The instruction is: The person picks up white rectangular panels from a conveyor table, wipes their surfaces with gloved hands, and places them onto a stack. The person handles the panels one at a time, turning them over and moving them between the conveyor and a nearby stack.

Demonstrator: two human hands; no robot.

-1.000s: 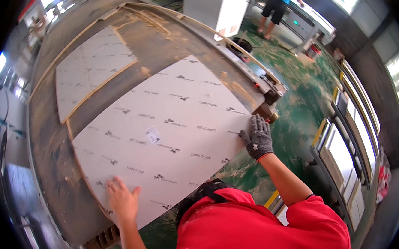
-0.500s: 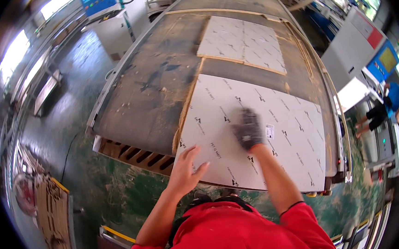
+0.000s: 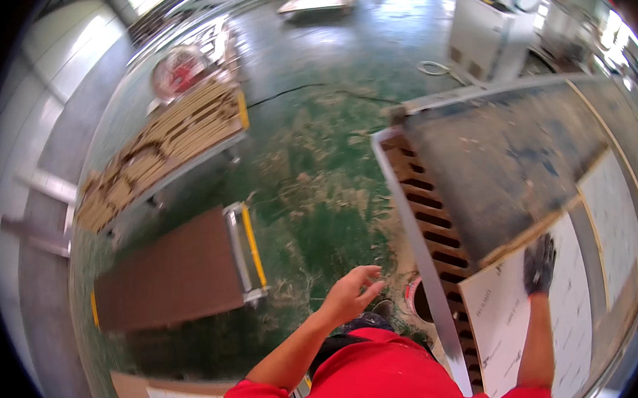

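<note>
My right hand (image 3: 540, 265), in a dark grey work glove, rests flat with fingers extended on a white film-covered panel (image 3: 494, 297). That panel lies on the dusty machine bed (image 3: 505, 164) at the right, by its slotted brown front edge (image 3: 433, 220). My bare left hand (image 3: 351, 294) hangs in the air over the floor in front of me. Its fingers are loosely apart and it holds nothing. Farther along the bed lies a second white panel (image 3: 616, 215).
Left on the green, dust-strewn floor stands a low cart (image 3: 246, 237) with yellow ends, bearing a brown board (image 3: 169, 276). Behind it, another cart is stacked with cut brown strips (image 3: 181, 135). A round bucket (image 3: 418, 299) sits beside the bed. A cable (image 3: 289, 91) crosses the floor.
The view has swung left, bringing the carts into sight. My left hand has moved away from the panel's edge to over the floor. My gloved right hand stays on the panel.
</note>
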